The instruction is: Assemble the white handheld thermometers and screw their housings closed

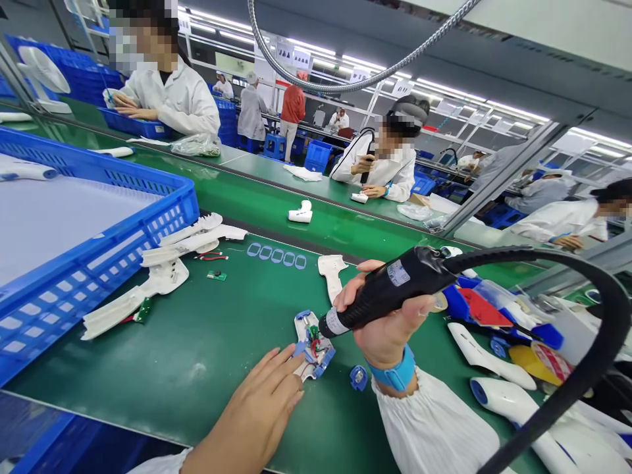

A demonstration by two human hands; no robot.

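My right hand [390,326] is wrapped round a black electric screwdriver [385,289], whose tip points down-left at an opened white and blue device housing [309,349]. Green circuit board and red wires show inside the housing. Fingertips of my left hand [261,398] rest on the housing's lower left side, the fingers stretched out and nearly side by side. Just right of the housing lies a small blue part [358,377]. Behind it is a white shell half [332,276]. The screwdriver's tip meets the housing's upper right; the exact contact is hidden.
A blue crate [182,204] stands at left, beside white shells [123,306] and a small circuit board [216,275]. Blue rings [278,255] lie at the back. White housings [513,401] and the screwdriver's cable [612,289] are at right. Co-workers sit across the green conveyor [237,204].
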